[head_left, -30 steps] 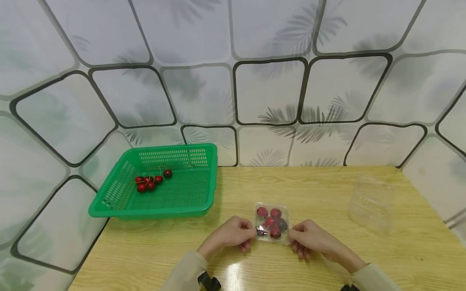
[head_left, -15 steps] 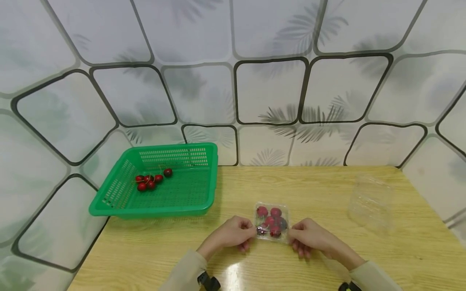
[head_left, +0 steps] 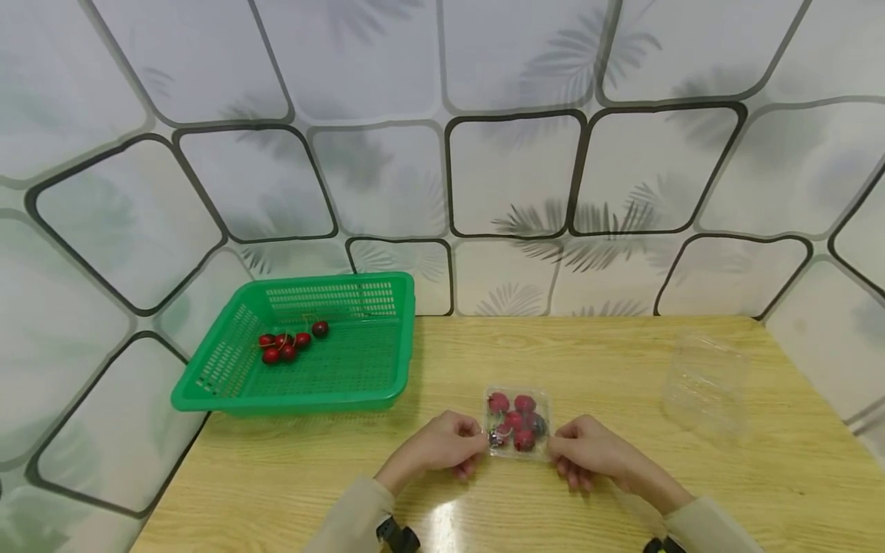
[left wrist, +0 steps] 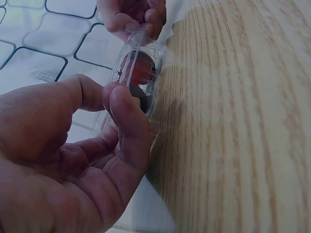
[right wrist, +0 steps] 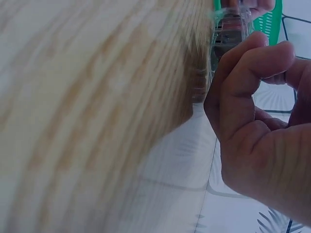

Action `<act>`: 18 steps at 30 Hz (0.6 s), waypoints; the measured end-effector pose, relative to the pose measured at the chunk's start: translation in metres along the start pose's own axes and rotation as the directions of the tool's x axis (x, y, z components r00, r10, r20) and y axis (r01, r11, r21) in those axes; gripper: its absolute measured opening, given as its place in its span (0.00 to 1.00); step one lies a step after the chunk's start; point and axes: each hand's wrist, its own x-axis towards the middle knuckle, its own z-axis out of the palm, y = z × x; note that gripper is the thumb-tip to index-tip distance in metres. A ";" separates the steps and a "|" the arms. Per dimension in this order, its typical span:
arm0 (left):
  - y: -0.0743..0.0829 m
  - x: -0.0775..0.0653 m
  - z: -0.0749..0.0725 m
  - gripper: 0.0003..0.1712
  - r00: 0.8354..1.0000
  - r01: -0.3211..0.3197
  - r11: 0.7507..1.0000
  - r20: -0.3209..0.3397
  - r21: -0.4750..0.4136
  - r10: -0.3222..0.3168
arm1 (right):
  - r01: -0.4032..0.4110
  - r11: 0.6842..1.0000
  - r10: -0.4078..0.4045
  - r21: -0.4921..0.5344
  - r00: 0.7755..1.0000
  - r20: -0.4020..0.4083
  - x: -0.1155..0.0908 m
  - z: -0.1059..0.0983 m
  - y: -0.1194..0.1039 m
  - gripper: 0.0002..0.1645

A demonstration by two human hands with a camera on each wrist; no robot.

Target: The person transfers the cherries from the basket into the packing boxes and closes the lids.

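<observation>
Clear plastic box (head_left: 512,453), low on the wood-grained desk (head_left: 588,353), directly between the left hand (head_left: 442,445) and the right hand (head_left: 594,449), touching both. Farthest left: green basket (head_left: 304,405) with slotted walls, to the left of the left hand and farther from the person. Inside, toward the side away from the hand, loose cherries (head_left: 288,352) in a small cluster, red and glossy, with thin stems. Past both hands, at the back, pale wall (head_left: 512,177) with dark outlined shapes and grey leaf prints. Next, nearer than the basket: left hand, thumb and forefinger pinching the near left corner of the box; behind the wrist, beige left sleeve (head_left: 353,514) and black left wrist device (head_left: 397,535). Between the hands, under clear plastic: packed cherries (head_left: 524,403), mostly red, one much darker on the side toward the right hand. Then right hand, thumb and forefinger pinching the near right corner, other fingers bent below. Behind that wrist, beige right sleeve (head_left: 712,526) and black right wrist device (head_left: 665,545), partly cut off. Farthest right, beyond the right hand and well apart from it: clear container (head_left: 705,384) on the desk, outline hard to make out against the wood.
</observation>
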 end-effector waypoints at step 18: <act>0.005 -0.047 0.009 0.19 0.880 -0.182 0.617 -0.153 0.766 0.449 | 0.221 0.855 -0.325 -0.469 0.933 -0.153 -0.015 -0.014 -0.009 0.09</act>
